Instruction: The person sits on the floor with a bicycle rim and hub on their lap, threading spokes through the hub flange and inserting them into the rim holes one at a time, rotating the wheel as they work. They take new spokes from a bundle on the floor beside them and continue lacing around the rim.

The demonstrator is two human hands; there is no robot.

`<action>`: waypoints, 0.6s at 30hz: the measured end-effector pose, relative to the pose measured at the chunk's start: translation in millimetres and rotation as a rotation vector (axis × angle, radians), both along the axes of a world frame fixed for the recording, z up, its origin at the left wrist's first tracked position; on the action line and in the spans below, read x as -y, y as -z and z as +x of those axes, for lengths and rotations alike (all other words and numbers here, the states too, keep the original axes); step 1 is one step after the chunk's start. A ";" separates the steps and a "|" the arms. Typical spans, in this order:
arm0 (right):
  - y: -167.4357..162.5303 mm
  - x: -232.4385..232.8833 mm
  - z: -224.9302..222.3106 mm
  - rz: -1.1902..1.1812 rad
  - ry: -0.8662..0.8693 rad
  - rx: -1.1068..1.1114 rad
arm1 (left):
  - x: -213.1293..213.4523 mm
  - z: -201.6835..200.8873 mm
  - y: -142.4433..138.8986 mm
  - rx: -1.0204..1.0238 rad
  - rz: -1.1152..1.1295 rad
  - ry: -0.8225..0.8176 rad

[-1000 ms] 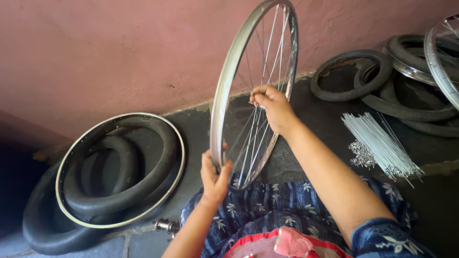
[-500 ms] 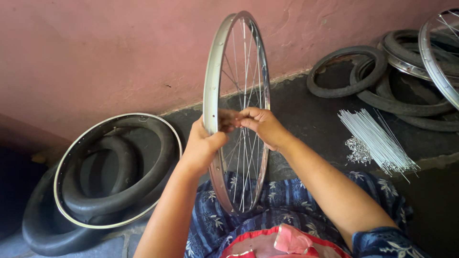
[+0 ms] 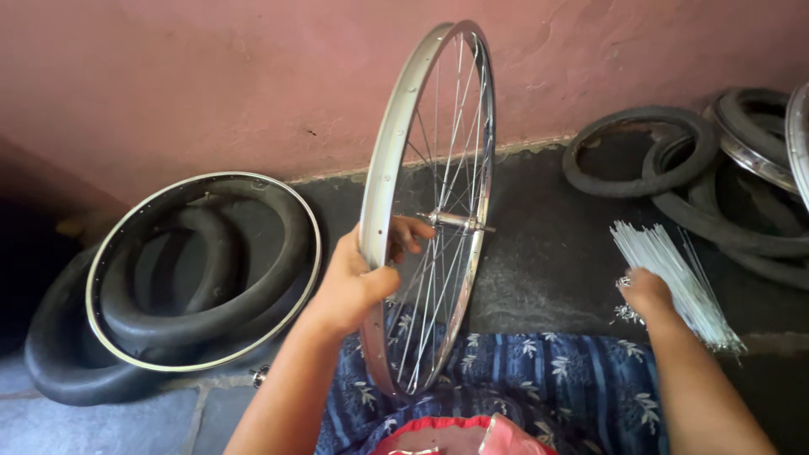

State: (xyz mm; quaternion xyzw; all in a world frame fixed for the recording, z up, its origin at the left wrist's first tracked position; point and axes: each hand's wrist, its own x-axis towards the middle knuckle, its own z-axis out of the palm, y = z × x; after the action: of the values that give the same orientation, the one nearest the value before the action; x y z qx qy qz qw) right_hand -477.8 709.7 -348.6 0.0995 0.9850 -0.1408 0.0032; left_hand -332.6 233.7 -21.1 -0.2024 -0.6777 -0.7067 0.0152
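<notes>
A silver spoked bicycle wheel [image 3: 396, 143] stands upright in front of me, its lower edge resting on my lap. My left hand [image 3: 358, 278] grips its rim about halfway up, thumb on the outside and fingers reaching in toward the hub axle [image 3: 459, 222]. My right hand [image 3: 647, 292] is off the wheel, down on the floor at the near end of a bundle of loose silver spokes [image 3: 674, 270]. Its fingers are curled over small metal bits beside the spokes; whether it grips any of them is hidden.
A bare rim [image 3: 109, 337] lies on stacked black tyres [image 3: 59, 371] at the left. More tyres [image 3: 640, 152] and rims [image 3: 750, 152] pile at the right along the pink wall [image 3: 211, 76]. Blue patterned cloth [image 3: 539, 388] covers my lap.
My right hand left the wheel's hub and moved right and down to the spoke bundle. My left hand shifted from the hub area onto the rim. The wheel turned slightly.
</notes>
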 end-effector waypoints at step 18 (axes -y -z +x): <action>48.9 -33.2 3.5 0.147 0.273 0.446 | 30.4 -24.5 -11.8 0.157 -0.129 0.005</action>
State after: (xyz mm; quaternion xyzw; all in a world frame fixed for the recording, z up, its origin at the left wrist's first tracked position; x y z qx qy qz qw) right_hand -474.3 742.9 -397.5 0.2601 0.9449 -0.0428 0.1939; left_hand -357.1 203.3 -9.3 -0.1489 -0.7202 -0.6755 -0.0527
